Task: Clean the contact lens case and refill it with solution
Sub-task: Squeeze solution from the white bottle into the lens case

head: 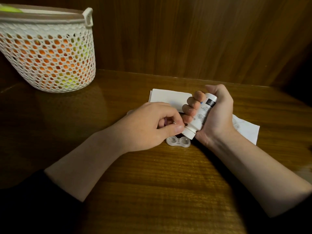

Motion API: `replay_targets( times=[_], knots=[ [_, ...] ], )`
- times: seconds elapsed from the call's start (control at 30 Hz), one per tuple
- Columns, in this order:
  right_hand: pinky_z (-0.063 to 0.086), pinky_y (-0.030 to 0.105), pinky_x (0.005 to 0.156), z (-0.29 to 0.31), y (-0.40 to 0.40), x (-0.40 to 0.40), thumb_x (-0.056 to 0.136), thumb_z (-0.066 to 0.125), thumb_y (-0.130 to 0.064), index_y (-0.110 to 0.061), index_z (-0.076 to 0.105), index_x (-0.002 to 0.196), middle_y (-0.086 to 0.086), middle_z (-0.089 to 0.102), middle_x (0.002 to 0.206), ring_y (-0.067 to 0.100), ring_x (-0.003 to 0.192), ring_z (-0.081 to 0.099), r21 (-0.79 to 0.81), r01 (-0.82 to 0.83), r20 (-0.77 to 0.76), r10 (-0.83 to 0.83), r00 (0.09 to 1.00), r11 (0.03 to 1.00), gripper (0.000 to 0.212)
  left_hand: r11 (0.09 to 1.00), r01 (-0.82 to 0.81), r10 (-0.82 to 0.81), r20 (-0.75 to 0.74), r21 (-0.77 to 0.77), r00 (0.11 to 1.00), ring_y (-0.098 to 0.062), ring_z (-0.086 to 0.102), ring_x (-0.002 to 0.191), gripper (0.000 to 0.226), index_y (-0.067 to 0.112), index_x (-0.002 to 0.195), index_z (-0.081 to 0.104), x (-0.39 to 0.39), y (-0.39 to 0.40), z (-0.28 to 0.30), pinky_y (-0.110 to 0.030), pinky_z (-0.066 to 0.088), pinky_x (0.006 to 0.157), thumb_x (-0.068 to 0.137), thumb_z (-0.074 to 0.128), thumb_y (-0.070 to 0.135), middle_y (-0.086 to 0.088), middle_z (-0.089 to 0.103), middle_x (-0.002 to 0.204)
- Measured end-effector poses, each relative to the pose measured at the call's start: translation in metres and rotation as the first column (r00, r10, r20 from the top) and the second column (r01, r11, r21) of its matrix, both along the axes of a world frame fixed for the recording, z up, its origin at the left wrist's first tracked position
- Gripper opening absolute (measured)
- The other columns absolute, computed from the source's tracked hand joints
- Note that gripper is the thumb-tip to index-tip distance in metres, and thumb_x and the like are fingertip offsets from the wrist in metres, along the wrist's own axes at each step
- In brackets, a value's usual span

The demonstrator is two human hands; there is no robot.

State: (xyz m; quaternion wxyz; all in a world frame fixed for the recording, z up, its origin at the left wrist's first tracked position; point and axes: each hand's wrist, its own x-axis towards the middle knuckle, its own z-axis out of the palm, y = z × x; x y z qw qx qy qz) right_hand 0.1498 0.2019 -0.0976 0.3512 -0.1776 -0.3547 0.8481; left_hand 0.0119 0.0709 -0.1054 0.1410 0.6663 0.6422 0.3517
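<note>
Near the middle of the wooden desk, just below your hands, lies the clear contact lens case, both wells uncovered, its long axis running left to right. Your right hand wraps the white solution bottle, tilted neck-down so the cap hangs right above the case's right well. Your left hand pinches at that cap, which looks still on. Label print is too blurred to read. Behind sit a white box, a tissue and a mesh basket.
</note>
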Motion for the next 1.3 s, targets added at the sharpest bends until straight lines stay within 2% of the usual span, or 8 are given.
replay_targets(
  times=[0.13, 0.27, 0.37, 0.67, 0.83, 1.0, 1.13, 1.3],
  knots=[
    [0.039, 0.022, 0.042, -0.002, 0.001, 0.001, 0.094, 0.051, -0.037, -0.017, 0.051, 0.064, -0.001, 0.047, 0.056, 0.015, 0.045, 0.042, -0.009, 0.005, -0.023, -0.005, 1.000, 1.000, 0.037, 1.000, -0.013, 0.013, -0.003, 0.002, 1.000, -0.008, 0.056, 0.077, 0.009, 0.036, 0.104, 0.079, 0.000, 0.001, -0.001, -0.025, 0.044, 0.068, 0.100, 0.071, 0.037, 0.016, 0.065, 0.089],
    [0.041, 0.022, 0.042, 0.004, 0.000, 0.002, 0.097, 0.052, -0.041, -0.016, 0.055, 0.064, 0.000, 0.049, 0.057, 0.015, 0.045, 0.045, -0.018, 0.026, -0.072, -0.027, 0.997, 1.000, 0.041, 1.000, -0.022, 0.022, -0.013, 0.019, 1.000, -0.011, 0.058, 0.079, 0.015, 0.033, 0.109, 0.080, 0.001, 0.000, 0.003, -0.024, 0.046, 0.066, 0.101, 0.068, 0.038, 0.011, 0.066, 0.093],
    [0.042, 0.022, 0.043, 0.013, -0.003, 0.002, 0.097, 0.054, -0.044, -0.016, 0.058, 0.062, 0.000, 0.051, 0.056, 0.015, 0.045, 0.047, -0.009, 0.053, -0.099, -0.054, 0.994, 0.999, 0.045, 0.999, -0.042, 0.042, -0.001, 0.034, 0.999, -0.006, 0.057, 0.079, 0.017, 0.034, 0.111, 0.080, 0.001, -0.005, 0.009, -0.018, 0.044, 0.065, 0.102, 0.066, 0.038, 0.015, 0.064, 0.094],
    [0.042, 0.024, 0.043, 0.021, -0.027, -0.025, 0.094, 0.059, -0.048, -0.017, 0.059, 0.057, 0.000, 0.052, 0.055, 0.015, 0.044, 0.048, 0.054, 0.009, -0.018, -0.008, 1.000, 0.999, 0.047, 0.994, -0.082, 0.079, 0.044, 0.076, 0.996, 0.000, 0.061, 0.081, 0.013, 0.035, 0.106, 0.082, -0.025, -0.036, 0.008, -0.010, 0.045, 0.066, 0.096, 0.074, 0.034, 0.026, 0.066, 0.098],
    [0.041, 0.024, 0.044, 0.015, -0.024, -0.025, 0.095, 0.057, -0.048, -0.017, 0.057, 0.058, 0.000, 0.052, 0.054, 0.015, 0.044, 0.047, 0.088, -0.013, 0.009, 0.013, 1.000, 0.996, 0.048, 0.996, -0.092, 0.092, 0.034, 0.016, 0.995, -0.006, 0.063, 0.085, 0.018, 0.037, 0.111, 0.081, -0.026, -0.032, 0.005, -0.014, 0.047, 0.069, 0.093, 0.076, 0.040, 0.022, 0.067, 0.100],
    [0.039, 0.023, 0.044, 0.010, -0.020, -0.024, 0.095, 0.056, -0.046, -0.017, 0.054, 0.059, 0.000, 0.050, 0.053, 0.015, 0.041, 0.046, 0.101, -0.029, 0.037, 0.026, 0.999, 0.994, 0.046, 0.997, -0.075, 0.076, 0.044, -0.023, 0.996, -0.003, 0.063, 0.085, 0.018, 0.036, 0.111, 0.081, -0.024, -0.028, 0.001, -0.012, 0.047, 0.068, 0.093, 0.078, 0.038, 0.027, 0.067, 0.102],
    [0.039, 0.023, 0.045, 0.008, -0.019, -0.024, 0.096, 0.052, -0.043, -0.016, 0.052, 0.059, 0.000, 0.049, 0.053, 0.015, 0.041, 0.045, 0.140, -0.045, 0.047, 0.039, 0.998, 0.989, 0.046, 0.997, -0.074, 0.075, 0.052, -0.023, 0.996, -0.003, 0.063, 0.082, 0.020, 0.034, 0.112, 0.082, -0.023, -0.027, -0.001, -0.012, 0.047, 0.067, 0.092, 0.079, 0.038, 0.018, 0.069, 0.097],
    [0.039, 0.022, 0.045, 0.007, -0.018, -0.024, 0.096, 0.051, -0.041, -0.016, 0.051, 0.058, 0.000, 0.049, 0.053, 0.015, 0.041, 0.044, 0.153, -0.053, 0.057, 0.045, 0.997, 0.987, 0.046, 0.997, -0.073, 0.074, 0.040, -0.040, 0.996, 0.000, 0.063, 0.085, 0.021, 0.035, 0.113, 0.081, -0.021, -0.027, 0.001, -0.013, 0.047, 0.068, 0.093, 0.077, 0.040, 0.019, 0.069, 0.098]
  ],
)
